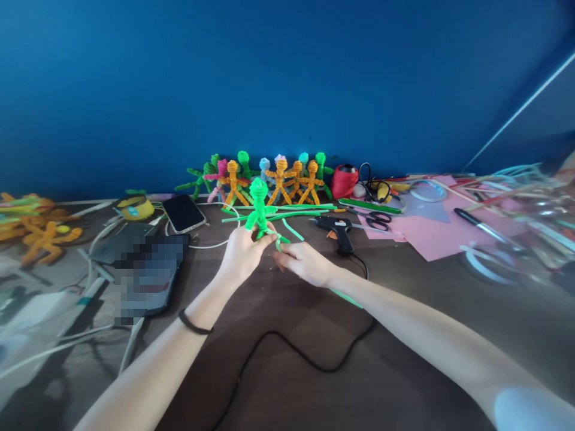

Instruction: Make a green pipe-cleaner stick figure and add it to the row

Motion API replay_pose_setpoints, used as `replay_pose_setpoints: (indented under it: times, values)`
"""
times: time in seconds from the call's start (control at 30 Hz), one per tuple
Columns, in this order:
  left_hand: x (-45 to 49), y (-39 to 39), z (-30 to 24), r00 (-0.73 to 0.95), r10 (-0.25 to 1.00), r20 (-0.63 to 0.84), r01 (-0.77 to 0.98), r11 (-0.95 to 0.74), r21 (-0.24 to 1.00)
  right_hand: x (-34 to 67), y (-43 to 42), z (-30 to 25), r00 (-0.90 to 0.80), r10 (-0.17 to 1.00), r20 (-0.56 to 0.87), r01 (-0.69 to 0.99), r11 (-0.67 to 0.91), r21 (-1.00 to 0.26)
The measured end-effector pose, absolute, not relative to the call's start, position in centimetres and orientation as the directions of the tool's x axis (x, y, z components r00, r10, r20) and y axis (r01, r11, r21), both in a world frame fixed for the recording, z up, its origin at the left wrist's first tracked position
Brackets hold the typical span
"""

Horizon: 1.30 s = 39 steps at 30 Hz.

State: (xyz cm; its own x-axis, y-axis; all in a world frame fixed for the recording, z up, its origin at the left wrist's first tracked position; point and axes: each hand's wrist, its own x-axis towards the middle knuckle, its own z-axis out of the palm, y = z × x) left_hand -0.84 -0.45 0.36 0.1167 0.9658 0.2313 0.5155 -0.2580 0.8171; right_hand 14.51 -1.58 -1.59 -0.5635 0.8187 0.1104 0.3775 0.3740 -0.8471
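A bright green pipe-cleaner figure [259,196] stands upright in my left hand [241,252], whose thumb and fingers are closed around its lower part. Beside it, my right hand [306,262] pinches a green pipe cleaner [280,242] close to the figure's lower end. Whether that strand is joined to the figure, I cannot tell. Loose green pipe cleaners [309,213] lie on the table just behind both hands. Under my right forearm, part of another green strand [348,298] shows.
Several coloured pipe-cleaner figures [281,173] lean along the blue wall. A glue gun [335,230] lies right of my hands, its black cable [309,362] curving across the front. Scissors [380,221] and pink paper [424,236] are farther right. Two phones, one being this phone [183,213], lie left.
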Motion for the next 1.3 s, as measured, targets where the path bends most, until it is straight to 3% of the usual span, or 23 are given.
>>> replay_pose_setpoints:
  times: [0.13,0.27,0.5,0.73,0.97,1.13,1.3]
  values:
    - [-1.4,-0.3,0.9,0.157,0.961,0.229,0.576,-0.278,0.769,14.9,-1.2,-1.3,-0.554,0.826,0.105,0.397,0.372,-0.839]
    - [-1.9,0.0,1.1,0.211,0.961,0.176,0.539,-0.265,0.8,15.6,-0.7,-0.9,-0.545,0.826,0.146,0.346,0.38,-0.858]
    - [-1.6,-0.2,1.3,0.262,0.965,0.008,0.134,-0.044,0.99,16.4,0.2,-1.0,-0.483,0.856,0.182,0.225,0.322,-0.92]
    - [-1.3,-0.7,1.7,0.303,0.951,-0.07,-0.085,0.1,0.991,15.8,0.3,-1.7,-0.539,0.835,0.116,-0.02,0.125,-0.992]
    - [-0.5,-0.8,0.7,0.285,0.957,-0.062,-0.247,0.136,0.959,14.7,-0.2,-2.3,-0.583,0.81,0.071,-0.217,-0.071,-0.974]
    - [0.2,-0.9,0.4,0.193,0.981,-0.026,-0.336,0.091,0.938,14.3,-0.4,-2.8,-0.523,0.846,0.103,-0.228,-0.023,-0.973]
    - [0.6,-0.9,-0.1,0.1,0.995,-0.022,-0.324,0.054,0.945,14.2,-0.7,-3.1,-0.484,0.865,0.131,-0.062,0.115,-0.991]
